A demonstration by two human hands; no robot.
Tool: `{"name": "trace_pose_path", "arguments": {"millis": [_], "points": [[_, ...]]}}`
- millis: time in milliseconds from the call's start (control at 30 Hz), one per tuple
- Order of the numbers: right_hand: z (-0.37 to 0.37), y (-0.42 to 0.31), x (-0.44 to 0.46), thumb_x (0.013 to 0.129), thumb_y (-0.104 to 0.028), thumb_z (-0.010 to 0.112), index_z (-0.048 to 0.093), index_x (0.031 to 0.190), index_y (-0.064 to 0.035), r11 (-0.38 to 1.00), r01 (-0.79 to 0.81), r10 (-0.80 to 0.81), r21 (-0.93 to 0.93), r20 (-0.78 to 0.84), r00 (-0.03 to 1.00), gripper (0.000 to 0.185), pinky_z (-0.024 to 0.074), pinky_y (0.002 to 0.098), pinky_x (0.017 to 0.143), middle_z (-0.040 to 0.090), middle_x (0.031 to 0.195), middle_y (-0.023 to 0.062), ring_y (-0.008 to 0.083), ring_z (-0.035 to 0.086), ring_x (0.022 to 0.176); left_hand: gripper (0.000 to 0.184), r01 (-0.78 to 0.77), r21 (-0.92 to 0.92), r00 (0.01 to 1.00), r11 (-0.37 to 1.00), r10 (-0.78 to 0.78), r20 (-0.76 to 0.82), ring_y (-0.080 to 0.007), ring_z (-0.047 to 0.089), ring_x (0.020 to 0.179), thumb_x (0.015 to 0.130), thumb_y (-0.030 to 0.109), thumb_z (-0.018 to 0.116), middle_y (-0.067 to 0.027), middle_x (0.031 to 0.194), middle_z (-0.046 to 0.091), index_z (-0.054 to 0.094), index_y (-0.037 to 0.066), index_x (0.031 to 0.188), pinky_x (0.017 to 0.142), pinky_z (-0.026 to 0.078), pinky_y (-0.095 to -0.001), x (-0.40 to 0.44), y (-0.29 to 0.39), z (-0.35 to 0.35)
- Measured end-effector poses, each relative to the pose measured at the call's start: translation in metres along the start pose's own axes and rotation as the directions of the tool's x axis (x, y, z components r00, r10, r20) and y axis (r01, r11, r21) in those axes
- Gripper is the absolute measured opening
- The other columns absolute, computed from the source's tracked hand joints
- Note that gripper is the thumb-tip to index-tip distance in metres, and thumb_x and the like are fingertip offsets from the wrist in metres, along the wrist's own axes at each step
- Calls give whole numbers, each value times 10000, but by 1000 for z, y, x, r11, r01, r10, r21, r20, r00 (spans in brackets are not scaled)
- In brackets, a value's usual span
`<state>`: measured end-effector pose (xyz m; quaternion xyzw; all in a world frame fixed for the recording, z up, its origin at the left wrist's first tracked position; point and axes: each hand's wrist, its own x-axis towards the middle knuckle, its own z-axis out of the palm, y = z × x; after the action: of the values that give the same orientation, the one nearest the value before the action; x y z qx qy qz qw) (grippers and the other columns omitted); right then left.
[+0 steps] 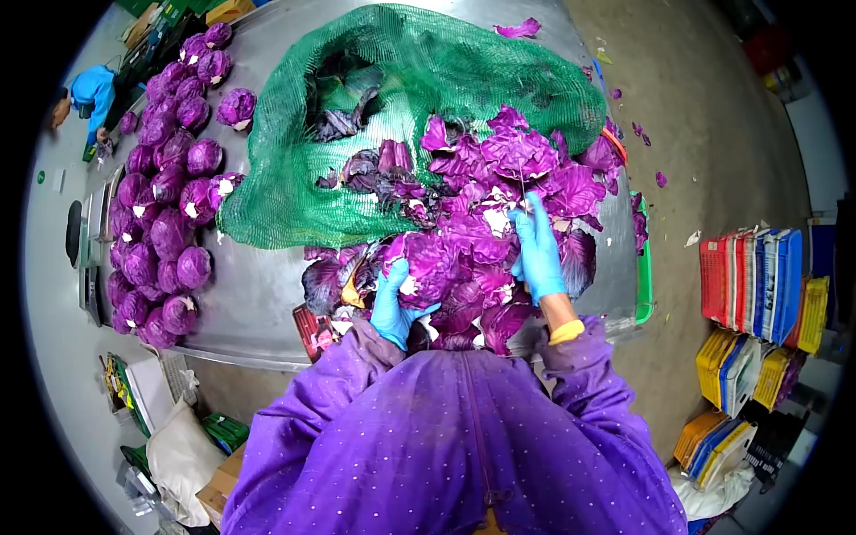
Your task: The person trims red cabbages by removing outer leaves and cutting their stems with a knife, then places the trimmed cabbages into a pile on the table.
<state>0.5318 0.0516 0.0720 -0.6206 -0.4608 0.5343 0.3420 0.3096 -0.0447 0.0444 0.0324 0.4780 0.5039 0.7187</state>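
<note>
My left hand [391,306], in a blue glove, is closed around the left side of a purple cabbage [430,266] near the table's front edge. To its right my right hand [537,248], also gloved in blue, grips a thin knife [523,189] whose blade points away from me. Loose purple cabbage leaves [522,153] lie heaped around and beyond both hands. A green mesh bag [285,169] spreads over the table behind the heap, with dark leaves in and on it.
Whole purple cabbages [169,234] are piled on the left of the metal table [259,294]. A person in blue [93,89] is at the far left. Stacked coloured crates [749,278] stand on the right floor. A green crate [644,267] is by the table's right edge.
</note>
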Motion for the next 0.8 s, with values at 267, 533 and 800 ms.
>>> {"name": "trace_pose_path", "arguments": {"millis": [267, 533, 800], "points": [[41, -28, -41, 800, -202, 739, 123, 1506, -57, 958, 280, -255, -61, 264, 930, 948, 287, 361, 1108, 284, 1516, 198, 306, 305, 1394, 579, 103, -109, 994, 989, -106, -23, -240, 642, 995, 822, 502, 682, -76, 1107, 626, 457, 155, 1228, 758, 570, -488, 5, -15, 22], [29, -15, -35, 749, 79, 625, 79, 1528, -155, 973, -23, -74, 230, 402, 912, 980, 408, 313, 914, 199, 1558, 107, 212, 428, 1163, 599, 88, 12, 967, 996, -82, -241, -262, 633, 1031, 855, 459, 654, -93, 1183, 599, 407, 160, 1310, 730, 587, -482, 4, -27, 38], [21, -15, -24, 724, 141, 547, 186, 1514, -253, 933, -227, 88, 280, 432, 897, 955, 444, 225, 447, 368, 1451, 129, 78, 493, 539, 709, 42, 50, 966, 998, -28, -258, -276, 643, 997, 847, 403, 689, -124, 1233, 558, 276, 157, 1369, 662, 595, -469, 6, -28, 44]]}}
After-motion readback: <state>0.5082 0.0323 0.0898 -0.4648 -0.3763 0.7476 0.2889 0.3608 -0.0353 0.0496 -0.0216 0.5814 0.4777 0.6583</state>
